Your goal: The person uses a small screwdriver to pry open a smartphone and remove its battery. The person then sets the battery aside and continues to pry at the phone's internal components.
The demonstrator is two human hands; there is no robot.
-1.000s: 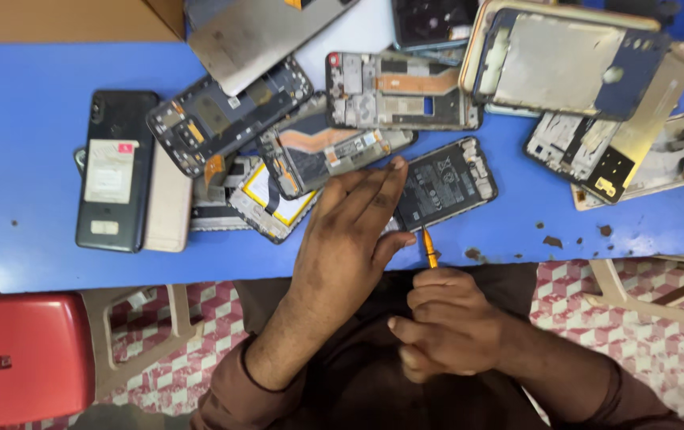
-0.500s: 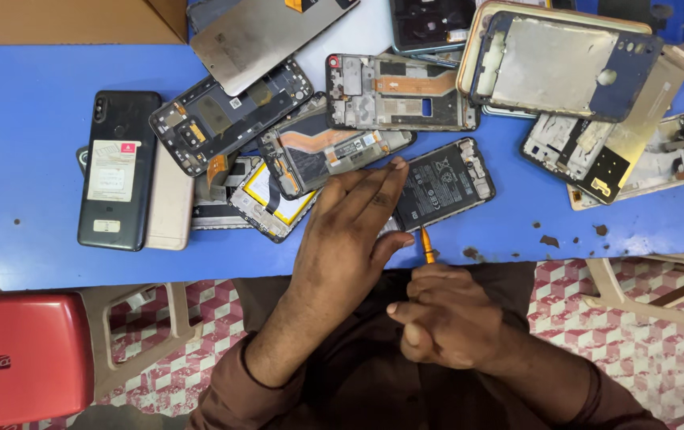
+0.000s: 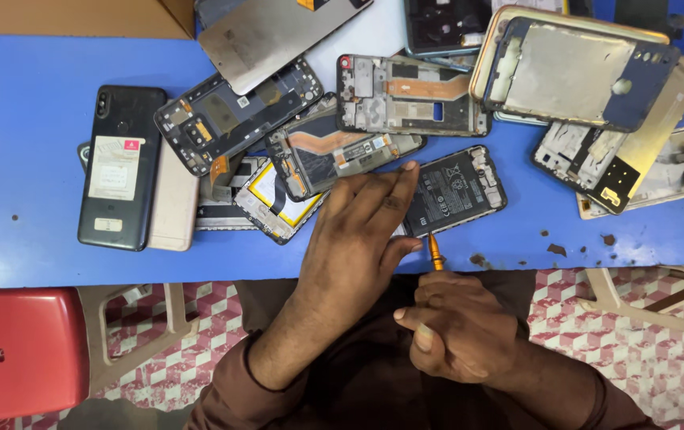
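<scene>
My left hand [image 3: 358,239] lies flat, fingers together, pressing down on an opened phone with a black battery [image 3: 457,189] near the front edge of the blue table [image 3: 15,159]. My right hand [image 3: 457,326], below the table edge, grips a small orange-tipped screwdriver [image 3: 435,253] whose tip points up at the lower edge of that phone. Left of my hand lie a phone frame with a yellow-edged part [image 3: 274,199] and one with an orange flex cable [image 3: 334,155].
Several stripped phone frames and back covers crowd the table's far side, including a navy cover [image 3: 581,72] and a grey metal plate [image 3: 274,36]. An intact black phone [image 3: 123,167] lies at left. A red stool [image 3: 19,350] stands lower left. Small debris bits [image 3: 553,248] dot the table.
The screwdriver tip has edged slightly closer to the phone's lower edge; my left hand stays pressed on it. The view has shifted a little.
</scene>
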